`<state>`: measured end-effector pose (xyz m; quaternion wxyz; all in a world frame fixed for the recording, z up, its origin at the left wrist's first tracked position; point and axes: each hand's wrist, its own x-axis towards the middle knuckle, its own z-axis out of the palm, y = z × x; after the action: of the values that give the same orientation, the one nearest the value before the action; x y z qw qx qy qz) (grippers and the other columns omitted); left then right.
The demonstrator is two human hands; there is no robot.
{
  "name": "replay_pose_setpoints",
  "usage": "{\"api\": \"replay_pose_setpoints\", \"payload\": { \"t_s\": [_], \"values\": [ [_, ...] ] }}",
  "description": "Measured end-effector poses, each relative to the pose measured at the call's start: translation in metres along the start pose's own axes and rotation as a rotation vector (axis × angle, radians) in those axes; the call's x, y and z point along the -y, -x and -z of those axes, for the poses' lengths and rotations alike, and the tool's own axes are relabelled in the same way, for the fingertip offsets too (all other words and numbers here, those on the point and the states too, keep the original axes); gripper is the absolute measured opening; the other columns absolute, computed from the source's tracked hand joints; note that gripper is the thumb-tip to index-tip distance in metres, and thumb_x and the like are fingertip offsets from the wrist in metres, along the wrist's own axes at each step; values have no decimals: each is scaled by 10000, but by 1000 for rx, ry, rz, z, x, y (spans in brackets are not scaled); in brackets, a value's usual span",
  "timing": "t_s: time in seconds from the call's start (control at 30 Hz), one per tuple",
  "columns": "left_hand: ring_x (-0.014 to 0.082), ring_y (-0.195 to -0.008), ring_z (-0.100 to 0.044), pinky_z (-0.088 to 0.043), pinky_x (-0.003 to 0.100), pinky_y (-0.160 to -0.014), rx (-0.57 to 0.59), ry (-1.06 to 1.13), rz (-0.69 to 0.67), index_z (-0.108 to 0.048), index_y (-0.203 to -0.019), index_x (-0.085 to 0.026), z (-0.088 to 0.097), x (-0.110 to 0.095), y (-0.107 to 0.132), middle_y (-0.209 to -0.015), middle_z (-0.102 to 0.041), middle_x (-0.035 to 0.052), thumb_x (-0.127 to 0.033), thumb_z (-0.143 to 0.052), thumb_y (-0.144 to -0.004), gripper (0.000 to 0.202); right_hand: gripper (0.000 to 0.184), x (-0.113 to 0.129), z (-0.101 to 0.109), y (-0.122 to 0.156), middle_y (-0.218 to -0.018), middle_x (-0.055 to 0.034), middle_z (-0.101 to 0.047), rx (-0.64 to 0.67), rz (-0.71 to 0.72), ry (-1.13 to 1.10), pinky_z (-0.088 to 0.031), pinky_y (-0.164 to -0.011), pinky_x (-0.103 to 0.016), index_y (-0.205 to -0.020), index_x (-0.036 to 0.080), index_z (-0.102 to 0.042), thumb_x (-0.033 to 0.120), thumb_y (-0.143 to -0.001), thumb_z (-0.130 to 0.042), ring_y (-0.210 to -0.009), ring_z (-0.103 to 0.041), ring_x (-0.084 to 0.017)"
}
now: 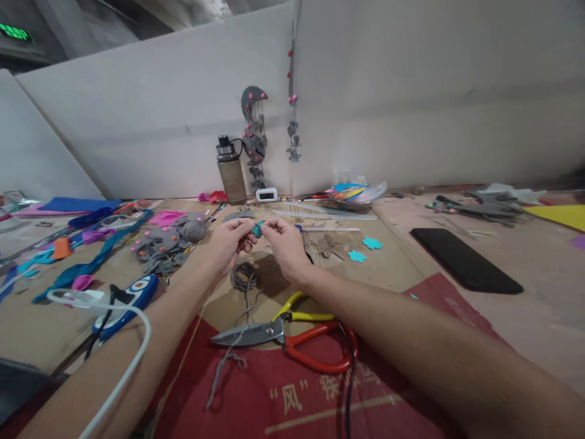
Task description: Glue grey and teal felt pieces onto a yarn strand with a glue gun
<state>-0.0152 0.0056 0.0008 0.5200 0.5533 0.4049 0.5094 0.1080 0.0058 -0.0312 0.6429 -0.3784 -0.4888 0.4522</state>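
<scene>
Both my hands meet above the middle of the table and pinch one small teal piece [258,230] between their fingertips. My left hand [231,241] holds it from the left, my right hand [286,244] from the right. A coil of grey cord [244,275] lies on the table just below them, with a loose end trailing toward me. Red-handled scissors [292,341] and yellow-handled pliers [304,312] lie near my forearms on the red printed sheet [283,396].
Grey felt scraps and a yarn ball [195,230] lie left of my hands, two teal felt flowers [365,249] to the right. A bottle [231,171] stands at the back wall. A black pad [464,259] lies right. A glue gun [130,297] and white cable lie near left.
</scene>
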Motion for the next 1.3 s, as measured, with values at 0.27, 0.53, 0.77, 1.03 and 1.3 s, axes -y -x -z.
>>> {"api": "replay_pose_setpoints", "payload": {
  "t_s": [0.27,0.53,0.77,1.03,1.3],
  "values": [
    [57,-424,-492,-379,180,-430,-46,-111,-9,-643,-752,-112,4,0,-2,-582,-632,21,-370,-726,-653,289,167,-1,1,1,-609,56,-468,19,22,90,-305,-547,-236,-783,179,-566,337,-728,-572,-552,-387,-94],
    [92,-560,-612,-500,207,-579,-129,-69,-58,-647,-800,-122,13,6,-9,-665,-673,32,-363,-742,-645,302,135,0,2,6,-678,43,-489,-20,79,239,-343,-618,-252,-826,202,-485,334,-799,-498,-623,-439,-118],
    [104,-604,-644,-543,264,-699,-114,-22,-70,-637,-805,-123,14,4,-11,-714,-681,22,-319,-783,-591,325,92,2,0,6,-694,32,-523,26,96,238,-353,-644,-253,-763,201,-511,284,-788,-481,-648,-449,-124],
    [104,-631,-637,-533,265,-711,-95,-81,-107,-648,-838,-129,12,1,-7,-732,-679,19,-315,-765,-595,327,105,7,-2,11,-709,25,-534,65,129,201,-368,-649,-249,-757,200,-510,292,-798,-480,-660,-468,-123],
    [67,-378,-467,-385,195,-386,-132,-321,-169,-613,-804,-147,15,1,-6,-566,-611,-12,-373,-665,-690,258,149,13,-1,10,-690,29,-486,29,127,187,-347,-620,-249,-769,204,-496,337,-828,-461,-643,-433,-121]
  ]
}}
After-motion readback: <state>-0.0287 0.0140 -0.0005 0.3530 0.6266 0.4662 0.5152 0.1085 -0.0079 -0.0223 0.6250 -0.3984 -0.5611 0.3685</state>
